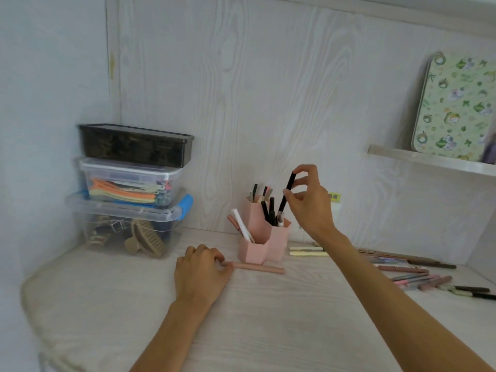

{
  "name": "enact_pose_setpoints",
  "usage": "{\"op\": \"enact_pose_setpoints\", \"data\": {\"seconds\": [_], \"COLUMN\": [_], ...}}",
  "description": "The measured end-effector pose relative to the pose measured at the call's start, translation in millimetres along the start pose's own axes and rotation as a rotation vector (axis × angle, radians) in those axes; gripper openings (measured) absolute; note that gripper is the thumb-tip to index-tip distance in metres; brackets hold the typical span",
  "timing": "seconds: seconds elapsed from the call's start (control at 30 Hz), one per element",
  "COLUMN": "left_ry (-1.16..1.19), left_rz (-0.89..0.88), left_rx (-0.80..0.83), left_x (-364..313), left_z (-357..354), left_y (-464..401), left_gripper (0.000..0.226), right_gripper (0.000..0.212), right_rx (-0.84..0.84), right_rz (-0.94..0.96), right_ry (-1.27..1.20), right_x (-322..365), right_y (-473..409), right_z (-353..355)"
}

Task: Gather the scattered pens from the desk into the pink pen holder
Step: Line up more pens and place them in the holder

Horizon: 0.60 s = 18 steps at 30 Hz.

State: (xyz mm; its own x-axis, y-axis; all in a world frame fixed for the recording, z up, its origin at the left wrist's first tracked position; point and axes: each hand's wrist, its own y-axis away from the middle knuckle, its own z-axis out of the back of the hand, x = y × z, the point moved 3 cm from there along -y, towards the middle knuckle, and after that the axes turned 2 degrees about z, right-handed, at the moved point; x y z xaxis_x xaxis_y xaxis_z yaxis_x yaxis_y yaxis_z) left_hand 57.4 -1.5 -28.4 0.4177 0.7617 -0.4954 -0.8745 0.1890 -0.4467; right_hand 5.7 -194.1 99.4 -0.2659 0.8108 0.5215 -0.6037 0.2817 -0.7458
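Observation:
The pink pen holder [256, 251] stands near the back wall, made of three hexagonal cups with several pens in them. My right hand [311, 202] pinches a black pen [286, 194] upright, its lower end in the right cup. My left hand [201, 272] rests on the desk left of the holder, fingertips pinching the end of a pink pen [259, 267] that lies flat in front of the holder. Two pale yellow pens [307, 251] lie just right of the holder. Several more pens [418, 272] are scattered at the right of the desk.
Three stacked plastic boxes [131, 189] stand in the back left corner. A floral tin [456, 108] leans on a shelf [429, 159] at upper right. The desk's curved edge [40, 280] runs along the left.

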Motion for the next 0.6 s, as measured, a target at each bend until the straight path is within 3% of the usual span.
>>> {"op": "enact_pose_setpoints", "data": {"seconds": [0.13, 0.2, 0.27, 0.37, 0.43, 0.5, 0.6], "left_ry": [0.073, 0.124, 0.175, 0.246, 0.281, 0.328, 0.433], "left_rz": [-0.055, -0.078, -0.086, -0.080, -0.078, -0.084, -0.124], "left_rx": [0.003, -0.009, -0.021, -0.018, -0.013, -0.022, -0.038], "left_x": [-3, -4, -4, -7, -9, -12, -17], "left_z": [-1, -1, 1, 2, 2, 2, 4], "left_y": [0, 1, 2, 2, 1, 0, 0], "left_gripper": [0.020, 0.019, 0.019, 0.014, 0.012, 0.013, 0.012], "right_gripper": [0.010, 0.020, 0.025, 0.023, 0.024, 0.028, 0.044], "right_rx": [0.239, 0.368, 0.344, 0.166, 0.126, 0.264, 0.663], "right_rz": [-0.063, -0.075, -0.081, -0.129, -0.213, -0.276, -0.320], "right_ry": [-0.038, 0.012, -0.034, -0.138, -0.023, 0.218, 0.515], "right_x": [-9, -16, -18, -31, -56, -91, -129], "right_y": [-1, -1, -3, -2, 10, 30, 68], "right_z": [-16, -23, -20, 0, 11, 12, 1]}}
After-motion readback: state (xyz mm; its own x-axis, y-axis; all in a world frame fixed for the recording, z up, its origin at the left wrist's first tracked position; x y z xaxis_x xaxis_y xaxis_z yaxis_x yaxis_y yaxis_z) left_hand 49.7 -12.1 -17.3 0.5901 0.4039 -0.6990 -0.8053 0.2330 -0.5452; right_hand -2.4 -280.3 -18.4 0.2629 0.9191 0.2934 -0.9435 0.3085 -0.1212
